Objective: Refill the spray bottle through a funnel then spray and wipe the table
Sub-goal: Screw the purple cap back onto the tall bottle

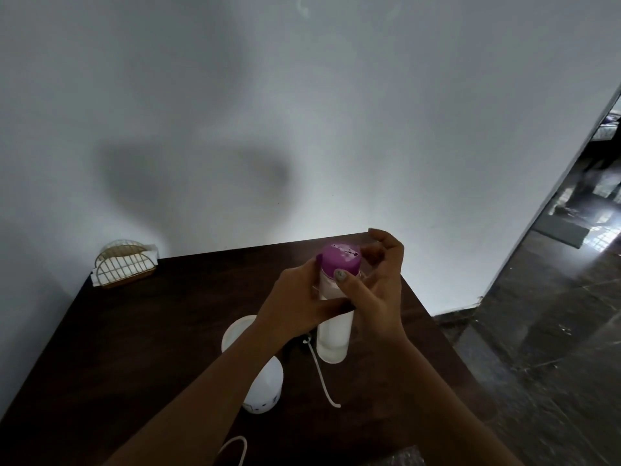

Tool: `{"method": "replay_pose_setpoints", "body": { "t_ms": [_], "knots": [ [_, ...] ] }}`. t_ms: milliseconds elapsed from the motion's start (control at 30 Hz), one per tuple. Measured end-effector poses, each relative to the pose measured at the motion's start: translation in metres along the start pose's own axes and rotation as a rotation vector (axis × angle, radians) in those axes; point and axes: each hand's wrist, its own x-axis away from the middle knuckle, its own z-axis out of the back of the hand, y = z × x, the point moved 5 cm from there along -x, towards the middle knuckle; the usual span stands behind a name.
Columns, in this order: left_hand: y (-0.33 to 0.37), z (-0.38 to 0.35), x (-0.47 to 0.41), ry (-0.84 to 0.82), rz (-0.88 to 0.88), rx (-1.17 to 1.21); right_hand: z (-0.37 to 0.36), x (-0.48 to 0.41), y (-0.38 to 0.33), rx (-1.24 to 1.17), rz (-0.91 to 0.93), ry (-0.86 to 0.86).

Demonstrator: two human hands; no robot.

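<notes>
Dark table [151, 331] against white wall [302, 129], open floor [537, 331] right; your left hand [295, 297] grips bottle [334, 334], right hand [379, 284] pinches cap [339, 258].

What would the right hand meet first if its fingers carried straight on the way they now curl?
The cap of the bottle: on the right hand, the fingers curl leftward toward it, thumb at its rim. Depth is unclear, so they might pass just behind it.
</notes>
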Motion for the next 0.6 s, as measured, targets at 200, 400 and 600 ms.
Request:
{"method": "replay_pose_setpoints", "body": {
  "t_ms": [200,400,600],
  "knots": [
    [-0.002,0.0015,0.0006,-0.004,-0.011,0.007,-0.006,-0.0035,-0.0029,0.093,-0.047,-0.094],
    [-0.0028,0.0002,-0.0015,0.041,-0.007,-0.063,-0.0063,-0.0031,-0.0022,0.169,-0.085,-0.034],
    [-0.001,0.0017,-0.0006,0.072,-0.04,-0.038,-0.0081,-0.0037,-0.0051,0.187,-0.083,0.056]
  ]
}}
